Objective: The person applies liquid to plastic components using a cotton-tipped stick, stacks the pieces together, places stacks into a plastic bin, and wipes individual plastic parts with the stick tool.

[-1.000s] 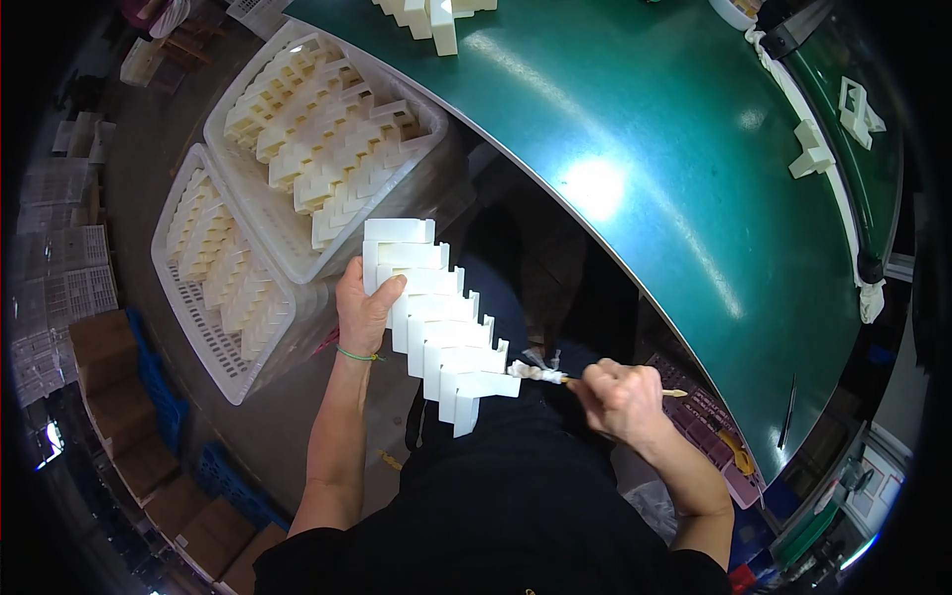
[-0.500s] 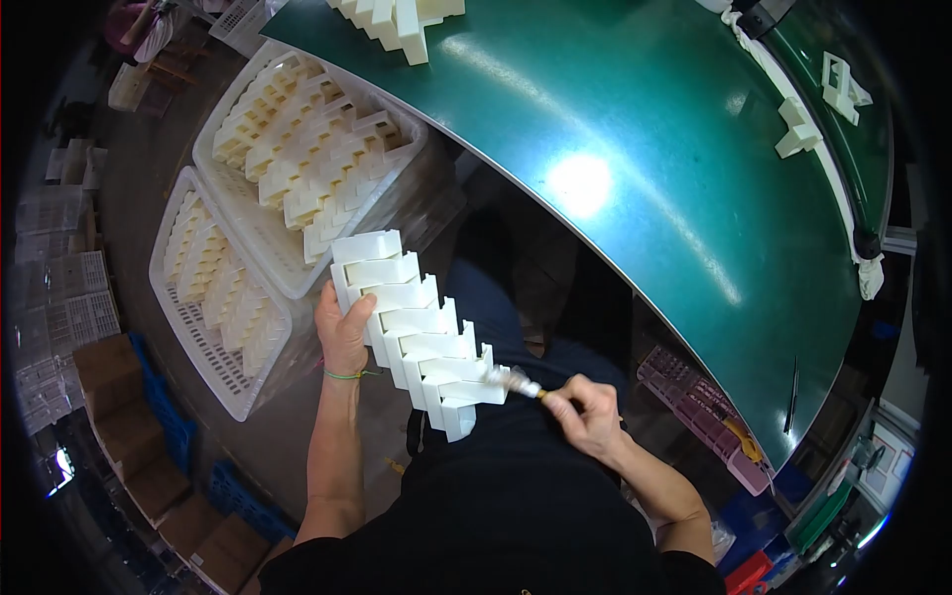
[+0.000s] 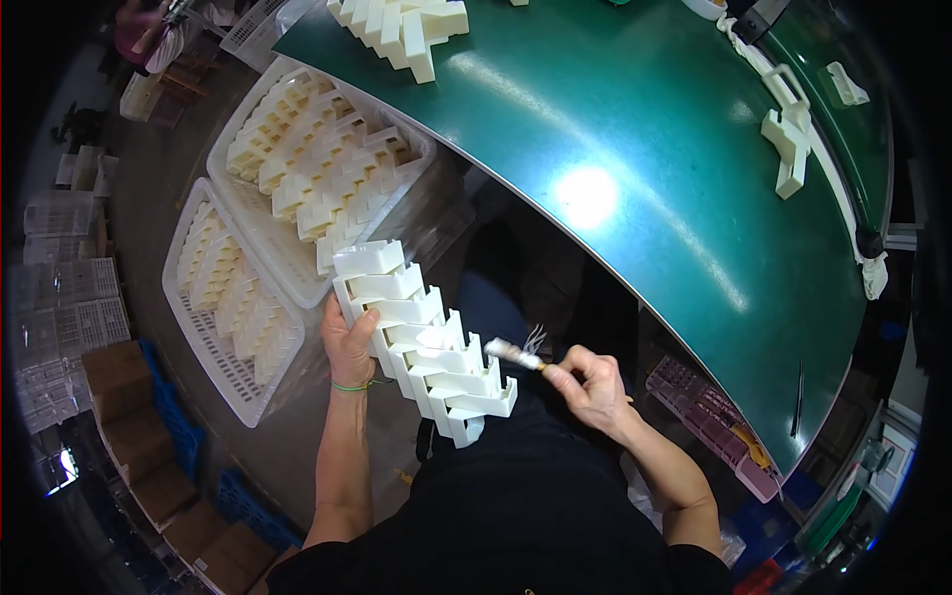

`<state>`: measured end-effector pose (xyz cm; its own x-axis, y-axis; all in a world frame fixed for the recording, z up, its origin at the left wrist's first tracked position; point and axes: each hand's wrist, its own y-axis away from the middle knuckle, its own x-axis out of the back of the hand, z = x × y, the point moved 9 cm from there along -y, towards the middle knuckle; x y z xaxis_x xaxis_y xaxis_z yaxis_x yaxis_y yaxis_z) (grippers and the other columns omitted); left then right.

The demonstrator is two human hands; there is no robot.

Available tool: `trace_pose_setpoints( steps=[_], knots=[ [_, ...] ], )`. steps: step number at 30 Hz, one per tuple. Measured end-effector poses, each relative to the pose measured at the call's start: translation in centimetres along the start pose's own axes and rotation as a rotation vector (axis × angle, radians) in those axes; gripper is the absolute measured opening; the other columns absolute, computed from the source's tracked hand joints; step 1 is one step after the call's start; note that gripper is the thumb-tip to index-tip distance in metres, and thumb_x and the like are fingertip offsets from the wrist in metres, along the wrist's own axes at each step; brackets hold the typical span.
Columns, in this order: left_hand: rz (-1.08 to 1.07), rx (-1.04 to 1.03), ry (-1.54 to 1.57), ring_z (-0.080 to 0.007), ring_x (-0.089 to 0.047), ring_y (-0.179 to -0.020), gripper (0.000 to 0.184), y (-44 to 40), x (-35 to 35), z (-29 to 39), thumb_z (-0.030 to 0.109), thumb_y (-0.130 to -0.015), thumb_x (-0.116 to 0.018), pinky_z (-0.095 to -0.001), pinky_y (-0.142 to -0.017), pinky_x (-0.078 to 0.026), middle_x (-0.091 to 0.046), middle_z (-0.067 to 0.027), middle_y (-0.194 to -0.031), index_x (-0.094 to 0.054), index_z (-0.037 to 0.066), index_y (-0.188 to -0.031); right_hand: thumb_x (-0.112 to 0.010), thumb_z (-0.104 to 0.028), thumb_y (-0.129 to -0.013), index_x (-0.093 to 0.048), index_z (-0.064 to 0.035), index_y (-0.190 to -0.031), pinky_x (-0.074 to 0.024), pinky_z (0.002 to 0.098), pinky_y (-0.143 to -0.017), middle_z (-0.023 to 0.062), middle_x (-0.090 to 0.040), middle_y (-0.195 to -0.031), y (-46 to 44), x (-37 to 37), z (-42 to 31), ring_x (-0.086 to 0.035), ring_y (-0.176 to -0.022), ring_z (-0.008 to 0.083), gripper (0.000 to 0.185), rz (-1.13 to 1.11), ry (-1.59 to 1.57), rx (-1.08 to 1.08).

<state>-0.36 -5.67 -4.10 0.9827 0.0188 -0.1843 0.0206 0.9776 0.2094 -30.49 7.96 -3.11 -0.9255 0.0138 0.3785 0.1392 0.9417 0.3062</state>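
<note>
Left hand [image 3: 349, 349] grips a stepped stack of white blocks [image 3: 428, 342] at the lap, right hand [image 3: 592, 387] pinches a wooden-handled, white-tipped tool [image 3: 514, 353] just beside it; cream block rows [image 3: 307, 164] already crated, the held stack seemingly unfinished, another [image 3: 402, 32] on the green table [image 3: 535, 164]

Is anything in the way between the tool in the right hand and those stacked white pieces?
Nothing visible is: the white-tipped tool in the right hand points at the stack of white pieces held in the left hand. I can't tell whether the two touch.
</note>
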Motion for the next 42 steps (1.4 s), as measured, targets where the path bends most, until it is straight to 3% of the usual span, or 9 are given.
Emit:
trace_pose_setpoints(
  steps=[2,8,12,16,21,28,33,39,42],
  knots=[
    [-0.032,-0.012,0.037,-0.0162,-0.058,-0.097,0.046,-0.1,-0.8,0.2,0.004,-0.074,-0.063,-0.0318,-0.089,-0.046,-0.059,-0.0093,-0.108,-0.049,-0.001,-0.118,-0.068,-0.020,-0.083,-0.057,-0.0008,-0.068,-0.0395,0.0338,-0.045,0.0132,-0.052,-0.051,-0.2,-1.9,-0.1,-0.054,-0.045,0.0240,0.026,-0.169,-0.006,0.040],
    [-0.068,0.009,-0.007,-0.0156,-0.058,-0.097,0.046,-0.4,-1.9,0.2,0.004,-0.073,-0.062,-0.0318,-0.088,-0.047,-0.059,-0.0091,-0.107,-0.049,-0.001,-0.117,-0.069,-0.020,-0.081,-0.058,-0.0017,-0.067,-0.0411,0.0349,-0.046,0.0128,-0.053,-0.050,-0.9,-0.7,2.1,-0.054,-0.044,0.0263,0.026,-0.017,0.112,-0.032],
    [-0.080,-0.010,-0.007,-0.0153,-0.058,-0.096,0.045,-0.4,-2.7,0.8,0.005,-0.073,-0.062,-0.0316,-0.089,-0.047,-0.059,-0.0090,-0.106,-0.049,-0.001,-0.115,-0.070,-0.019,-0.082,-0.055,-0.0014,-0.066,-0.0391,0.0301,-0.045,0.0107,-0.052,-0.051,-1.5,-0.6,-1.6,-0.051,-0.044,0.0174,0.028,0.019,-0.090,0.258],
    [-0.093,-0.024,-0.031,-0.0151,-0.058,-0.094,0.045,-0.1,-3.2,1.0,0.006,-0.072,-0.063,-0.0312,-0.088,-0.046,-0.059,-0.0086,-0.105,-0.049,-0.001,-0.114,-0.070,-0.022,-0.081,-0.059,-0.0019,-0.068,-0.0433,0.0385,-0.048,0.0141,-0.056,-0.054,-1.5,-2.5,0.4,-0.060,-0.052,0.0314,0.026,-0.126,0.190,0.096],
    [-0.091,-0.030,-0.031,-0.0146,-0.058,-0.093,0.046,0.1,-3.6,1.7,0.007,-0.072,-0.064,-0.0307,-0.088,-0.046,-0.059,-0.0085,-0.104,-0.049,-0.002,-0.114,-0.068,-0.017,-0.083,-0.055,-0.0012,-0.066,-0.0377,0.0294,-0.043,0.0098,-0.052,-0.051,-3.0,-0.3,-0.3,-0.049,-0.043,0.0149,0.027,0.115,-0.179,0.127],
    [-0.132,-0.050,-0.063,-0.0141,-0.058,-0.093,0.047,0.3,-4.2,2.0,0.008,-0.071,-0.066,-0.0305,-0.088,-0.046,-0.060,-0.0086,-0.104,-0.049,-0.002,-0.114,-0.067,-0.018,-0.084,-0.056,-0.0016,-0.067,-0.0404,0.0323,-0.044,0.0116,-0.054,-0.052,-3.8,-1.6,-1.2,-0.054,-0.045,0.0193,0.026,-0.054,0.132,0.143],
    [-0.141,-0.050,-0.038,-0.0134,-0.058,-0.093,0.047,0.4,-5.4,2.9,0.008,-0.071,-0.066,-0.0299,-0.088,-0.046,-0.060,-0.0086,-0.105,-0.050,-0.002,-0.113,-0.068,-0.018,-0.084,-0.054,-0.0011,-0.066,-0.0386,0.0310,-0.043,0.0097,-0.052,-0.051,-5.1,0.0,-3.6,-0.050,-0.042,0.0189,0.028,0.097,-0.221,0.194],
    [-0.140,-0.078,-0.067,-0.0122,-0.058,-0.092,0.045,0.5,-5.5,3.2,0.006,-0.070,-0.065,-0.0288,-0.086,-0.046,-0.061,-0.0081,-0.103,-0.050,-0.002,-0.112,-0.068,-0.019,-0.083,-0.054,-0.0017,-0.066,-0.0417,0.0310,-0.045,0.0121,-0.055,-0.053,-5.9,-1.2,-2.7,-0.056,-0.045,0.0213,0.028,0.031,0.084,0.162],
    [-0.142,-0.077,-0.060,-0.0122,-0.058,-0.091,0.045,0.6,-5.5,3.3,0.006,-0.069,-0.065,-0.0285,-0.086,-0.046,-0.061,-0.0079,-0.102,-0.051,-0.002,-0.111,-0.067,-0.015,-0.085,-0.053,-0.0013,-0.067,-0.0388,0.0276,-0.044,0.0065,-0.052,-0.050,-6.3,1.1,-4.4,-0.048,-0.044,0.0127,0.026,0.169,-0.144,0.186]
  ],
)
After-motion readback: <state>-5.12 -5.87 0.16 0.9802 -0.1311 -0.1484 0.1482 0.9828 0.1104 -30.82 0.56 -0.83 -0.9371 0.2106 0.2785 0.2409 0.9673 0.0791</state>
